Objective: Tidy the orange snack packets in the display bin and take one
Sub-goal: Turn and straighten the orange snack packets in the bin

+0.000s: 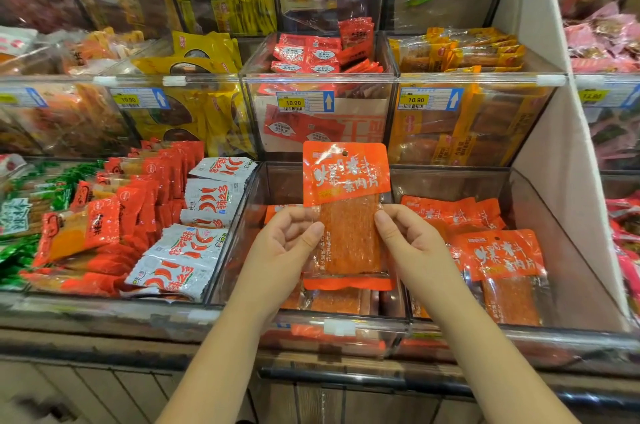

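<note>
**Figure. The front row of the shelving, seen from above.** The shelving (540,53) carried clear bins of snack packets in three tiers, each bin of the upper two tiers with a yellow price label (293,102).

You stood at the display bin (280,181) in the middle of the front row. Its orange packets (332,300) lay flat and overlapping along the front edge, and the back of the bin was mostly bare. One more orange corner (277,209) showed near the left wall, behind your left hand.

The neighbouring bin (540,215) on the right held packets of the same print (498,254), lying loosely at mixed angles.

The task appeared well advanced. One packet was already out of the pile, and the rest in the middle bin looked fairly orderly, though your arms hid part of them. What remained, by this view, was to carry the chosen packet clear and perhaps to straighten the stray one on the left.

The held packet (346,181) stood upright above the middle of the bin, printed face towards you and its lower seam just over the pile. Your left hand (287,236) pinched its lower left edge with curled fingers. Your right hand (405,233) pinched the lower right edge in the same way, so the packet hung between the two hands.
</note>
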